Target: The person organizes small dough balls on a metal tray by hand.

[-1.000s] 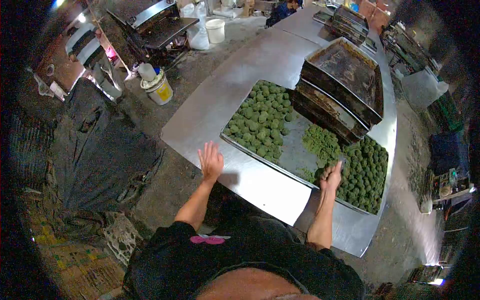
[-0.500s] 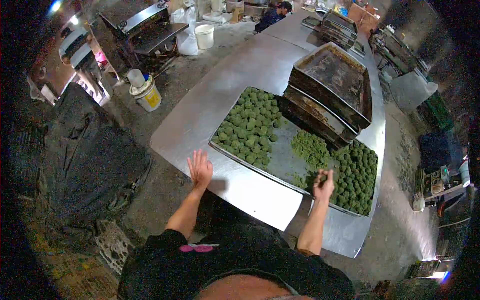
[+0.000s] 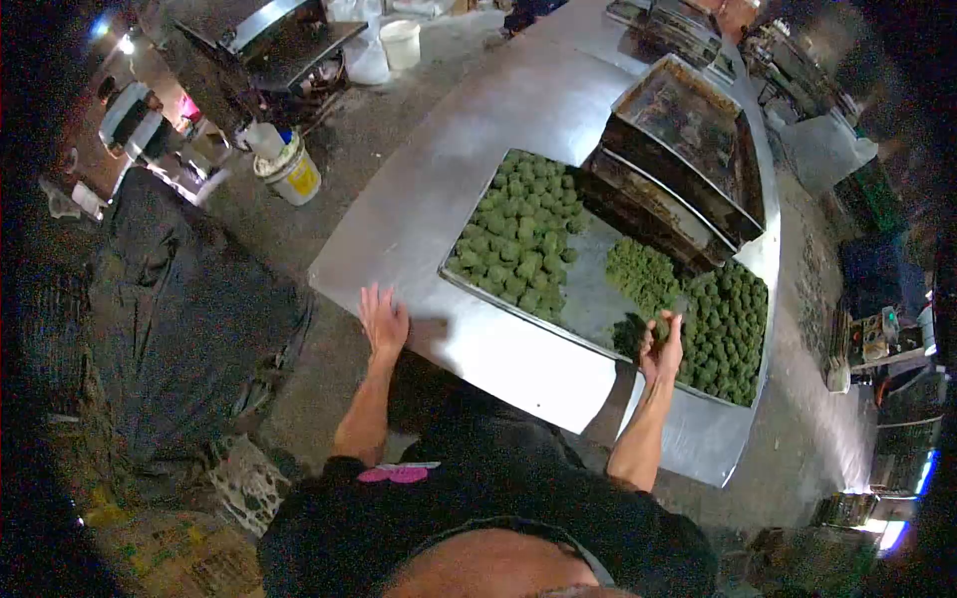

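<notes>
A large metal tray (image 3: pixel 598 279) sits on the steel table. Rows of green balls (image 3: pixel 520 229) fill its left side, and more green balls (image 3: pixel 720 334) cover the right side. Between them lies a loose pile of crumbly green mixture (image 3: pixel 641 273). My right hand (image 3: pixel 662 351) is over the tray's near rim, its fingers curled round what looks like a small clump of that mixture, partly hidden by the fingers. At the table's near left edge, my left hand (image 3: pixel 383 321) rests with its fingers spread, holding nothing.
Stacked dark baking trays (image 3: pixel 688 149) stand behind the tray on the steel table (image 3: pixel 459 140). A white bucket with a yellow label (image 3: pixel 294 174) is on the floor to the left, near a dark-covered heap (image 3: pixel 189 319). Another white bucket (image 3: pixel 401 45) stands farther back.
The view has shifted, so the tray appears higher and farther right. My right hand's fingers have curled in more by the tray's near rim. My left hand stays spread at the table edge.
</notes>
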Demonstrator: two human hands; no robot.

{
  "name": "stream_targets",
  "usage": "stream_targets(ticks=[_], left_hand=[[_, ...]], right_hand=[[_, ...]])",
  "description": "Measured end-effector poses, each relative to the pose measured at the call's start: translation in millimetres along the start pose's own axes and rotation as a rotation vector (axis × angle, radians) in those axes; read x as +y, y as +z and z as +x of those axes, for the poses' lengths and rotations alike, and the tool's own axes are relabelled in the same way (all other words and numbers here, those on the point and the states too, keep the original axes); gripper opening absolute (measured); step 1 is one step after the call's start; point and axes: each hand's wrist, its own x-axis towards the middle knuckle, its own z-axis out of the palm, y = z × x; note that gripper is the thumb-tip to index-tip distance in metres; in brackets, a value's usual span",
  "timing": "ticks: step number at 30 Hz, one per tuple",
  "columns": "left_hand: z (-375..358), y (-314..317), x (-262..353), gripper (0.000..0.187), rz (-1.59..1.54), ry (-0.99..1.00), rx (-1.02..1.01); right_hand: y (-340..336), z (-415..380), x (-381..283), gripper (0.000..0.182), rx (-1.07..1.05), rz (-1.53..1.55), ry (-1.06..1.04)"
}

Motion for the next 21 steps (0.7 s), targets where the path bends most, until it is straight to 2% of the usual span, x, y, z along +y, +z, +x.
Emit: stream_targets(ticks=[1, 3, 5, 7, 9, 10, 11, 13, 15, 17, 19, 21], left_hand=[[1.0, 5.9, -8.3, 0.045, 0.094, 0.040, 0.028], [5.3, 9.0, -0.1, 0.046, 0.132, 0.037, 0.031], [1.1, 8.5, 2.3, 0.047, 0.164, 0.047, 0.025], [5.5, 9.1, 4.7, 0.049, 0.185, 0.020, 0.019], [7.3, 9.5, -0.5, 0.049, 0.173, 0.038, -0.037], [8.3, 14.6, -7.8, 0.048, 0.215, 0.074, 0.045], [4.2, 22.1, -9.2, 0.048, 0.242, 0.122, 0.116], [3.6, 6.7, 3.1, 0.047, 0.187, 0.187, 0.041], [7.7, 6.6, 5.0, 0.046, 0.213, 0.094, 0.034], [8.6, 8.7, 3.0, 0.046, 0.200, 0.094, 0.014], [7.6, 6.8, 6.0, 0.046, 0.197, 0.073, 0.022], [9.1, 4.1, 7.4, 0.047, 0.219, 0.069, 0.001]], right_hand=[[5.6, 0.1, 8.4, 0.024, 0.016, -0.010, 0.010], [20.4, 12.5, 27.4, 0.032, -0.063, -0.214, 0.185], [57.6, 25.3, 52.6, 0.040, -0.155, -0.428, 0.175], [117.2, 24.7, 61.7, 0.043, -0.197, -0.854, -0.028], [162.9, 35.8, 76.3, 0.043, -0.321, -0.892, -0.175], [167.2, 58.1, 86.4, 0.043, -0.375, -1.036, -0.211], [179.6, 58.2, 86.7, 0.042, -0.494, -0.939, -0.215], [189.8, 41.2, 71.1, 0.043, -0.450, -1.110, -0.325], [163.6, 40.9, 47.3, 0.043, -0.341, -1.491, -0.405], [100.9, 57.8, 26.3, 0.043, -0.171, -1.833, -0.287], [7.9, 90.7, 15.5, 0.044, -0.047, -2.114, -0.129], [-51.4, 96.0, 20.7, 0.042, -0.236, -2.264, -0.254]])
